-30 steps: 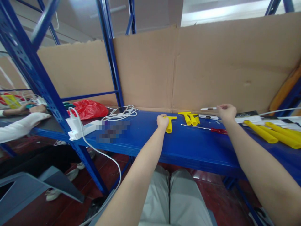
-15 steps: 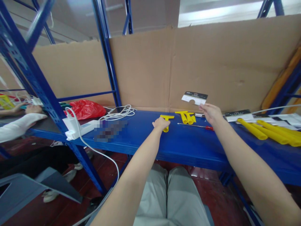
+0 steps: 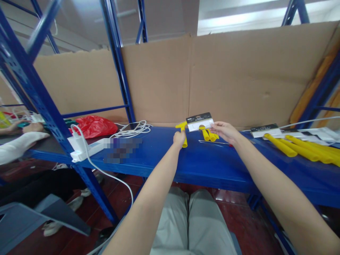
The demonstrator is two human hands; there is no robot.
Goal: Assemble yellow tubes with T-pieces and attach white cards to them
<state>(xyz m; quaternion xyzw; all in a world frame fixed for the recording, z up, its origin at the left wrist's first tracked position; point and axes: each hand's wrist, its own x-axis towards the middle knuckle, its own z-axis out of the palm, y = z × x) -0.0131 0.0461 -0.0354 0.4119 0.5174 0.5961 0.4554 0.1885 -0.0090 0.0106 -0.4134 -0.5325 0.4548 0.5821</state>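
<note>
My left hand (image 3: 179, 138) is closed around the stem of a yellow T-shaped tool (image 3: 181, 125), held upright just above the blue shelf. Between the fingers and thumb of my right hand (image 3: 226, 131) is a black-and-white printed card (image 3: 199, 124) with a half-round notch in its lower edge. The card's left edge is close beside the T-shaped tool's head; I cannot tell whether they touch. Behind the card lie several more yellow T-shaped pieces (image 3: 211, 136), partly covered by it. A thin screwdriver (image 3: 212, 142) rests in front of them, its red handle mostly hidden by my right hand.
Yellow tubes (image 3: 281, 147) and more printed cards (image 3: 264, 131) lie on the right. Leftward are a white power strip (image 3: 92, 148), coiled white cable (image 3: 136, 129) and a red plastic bag (image 3: 94, 126). Cardboard (image 3: 225, 74) walls the back. Another person's hands (image 3: 33, 127) work at far left.
My right hand has brought the card left and slightly down, close to the T-shaped tool. My left hand has raised the tool slightly and shifted it left.
</note>
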